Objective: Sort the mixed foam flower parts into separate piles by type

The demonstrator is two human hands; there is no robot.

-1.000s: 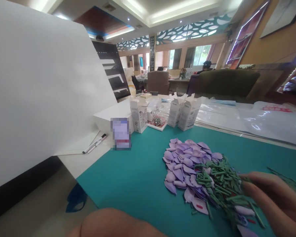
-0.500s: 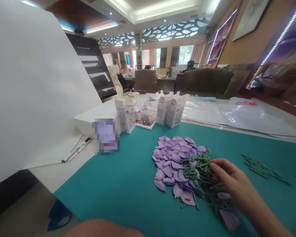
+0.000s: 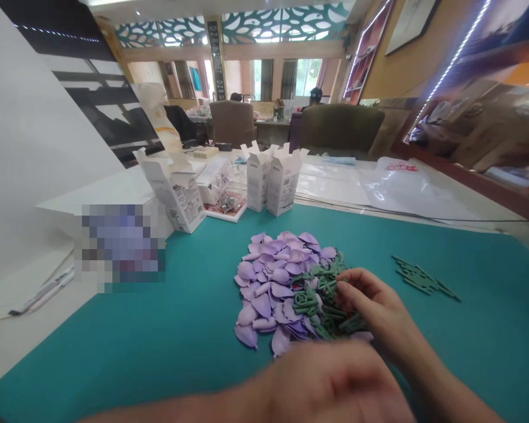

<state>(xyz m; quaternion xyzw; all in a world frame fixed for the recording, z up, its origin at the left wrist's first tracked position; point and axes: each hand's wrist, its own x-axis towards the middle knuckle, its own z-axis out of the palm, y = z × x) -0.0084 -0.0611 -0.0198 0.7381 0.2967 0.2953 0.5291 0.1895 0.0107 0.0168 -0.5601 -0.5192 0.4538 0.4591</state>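
Observation:
A pile of light purple petal-shaped pieces [image 3: 264, 288] lies on the teal mat [image 3: 176, 329]. Green plastic pieces [image 3: 306, 301], some stick-like and some ring-shaped, are heaped over its right side. My right hand [image 3: 374, 308] reaches into this green heap, thumb and forefinger pinched on a small green piece at its edge. In front of the pile, my left hand [image 3: 335, 382] is smeared by motion and covers the pile's near end. Its fingers seem curled, but whether they hold anything is hidden.
Several thin green sticks [image 3: 423, 279] lie together on the right of the mat. White opened boxes [image 3: 282, 182] and a white tray [image 3: 229, 212] with small bagged parts line the back. A blurred-out phone-like item [image 3: 123, 241] leans at left. Clear plastic sheets [image 3: 405, 182] lie behind.
My left hand has come up from the bottom edge to the front of the pile. My right hand stays pinched at the green heap. The head view has turned right and dipped.

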